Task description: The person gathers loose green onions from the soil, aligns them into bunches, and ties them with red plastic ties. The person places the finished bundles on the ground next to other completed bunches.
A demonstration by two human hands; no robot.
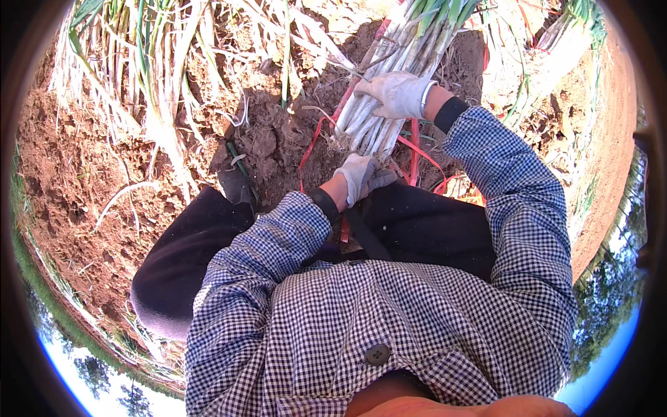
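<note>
A bunch of green onions with long white stalks [417, 52] lies on the soil before me, its root ends towards my body. My right hand [398, 95], in a pale knit glove, rests over the stalks, fingers bent at their left edge; whether it grips one is not clear. At the root ends is my left hand [362, 177], gloved too, with its fingers curled; what it may hold is hidden. Red plastic strips [415, 151] run under and beside the bunch, and one loops out left of the roots.
Many more green onions [140, 68] lie at the upper left on clumpy brown soil [68, 193]. Another bunch [563, 41] is at the upper right, with red strips near it. My dark-trousered knees [182, 260] are bent close to the bunch.
</note>
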